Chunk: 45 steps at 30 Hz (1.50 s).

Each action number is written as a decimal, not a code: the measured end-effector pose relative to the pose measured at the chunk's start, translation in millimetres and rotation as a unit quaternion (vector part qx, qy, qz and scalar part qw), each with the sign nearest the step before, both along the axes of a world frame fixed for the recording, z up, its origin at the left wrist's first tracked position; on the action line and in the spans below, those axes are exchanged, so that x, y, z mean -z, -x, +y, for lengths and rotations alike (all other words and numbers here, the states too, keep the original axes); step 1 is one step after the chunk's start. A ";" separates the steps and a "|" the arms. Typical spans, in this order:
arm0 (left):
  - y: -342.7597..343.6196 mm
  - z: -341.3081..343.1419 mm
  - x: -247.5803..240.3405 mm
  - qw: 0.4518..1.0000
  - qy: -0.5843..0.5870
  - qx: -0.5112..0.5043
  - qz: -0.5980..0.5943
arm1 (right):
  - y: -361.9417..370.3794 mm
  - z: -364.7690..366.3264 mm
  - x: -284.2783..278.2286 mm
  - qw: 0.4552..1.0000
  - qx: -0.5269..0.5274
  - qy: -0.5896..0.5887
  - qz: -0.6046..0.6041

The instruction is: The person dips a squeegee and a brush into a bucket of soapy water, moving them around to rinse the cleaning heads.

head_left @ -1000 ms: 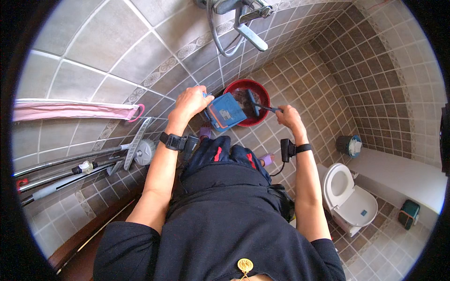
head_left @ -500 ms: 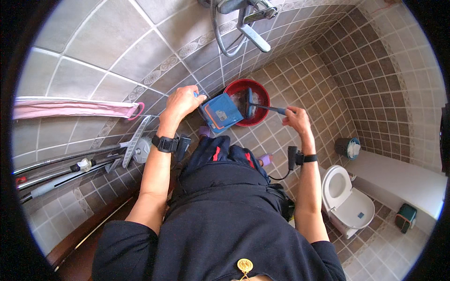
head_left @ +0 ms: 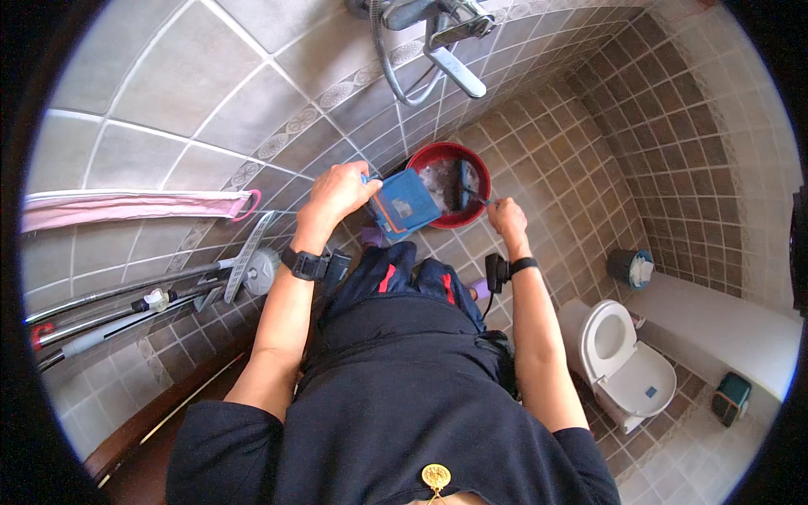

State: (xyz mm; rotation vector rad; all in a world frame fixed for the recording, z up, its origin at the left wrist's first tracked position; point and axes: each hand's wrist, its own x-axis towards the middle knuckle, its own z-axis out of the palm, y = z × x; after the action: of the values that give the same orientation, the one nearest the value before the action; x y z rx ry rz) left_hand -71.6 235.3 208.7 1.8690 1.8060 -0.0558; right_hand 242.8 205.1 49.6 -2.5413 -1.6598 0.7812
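Note:
My left hand (head_left: 341,194) is closed round the handle of a blue dustpan (head_left: 408,204) with an orange line on it. The dustpan is tilted beside a red basin (head_left: 457,222), its far edge over the basin's left rim. Sudsy water (head_left: 438,178) lies in the basin. In my right hand (head_left: 508,220), closed too, is the thin handle of a brush (head_left: 465,185). Its blue head with dark bristles is inside the basin, on the right side; whether it touches the bottom is hidden.
A shower tap (head_left: 450,42) with a hose juts from the tiled wall ahead. Mop poles (head_left: 126,311) and a pink towel (head_left: 139,208) are at left. To the right stand a toilet (head_left: 627,362) and a small bin (head_left: 629,268). Brown tiled floor (head_left: 555,177) surrounds the basin.
My right hand has moved left, closer to the basin, and the brush head has shifted right inside it. The dustpan and my left hand have moved slightly right.

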 end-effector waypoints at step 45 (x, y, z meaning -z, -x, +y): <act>16.4 -10.4 -21.3 0.999 -0.027 -0.028 -0.010 | 18.1 -39.2 29.6 0.942 -0.333 0.038 0.014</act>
State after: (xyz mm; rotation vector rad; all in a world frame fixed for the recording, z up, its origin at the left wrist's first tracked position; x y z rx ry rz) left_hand -88.0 224.8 229.9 1.8493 1.8626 0.0317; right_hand 224.7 165.9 20.0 -1.9671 -2.5552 0.8995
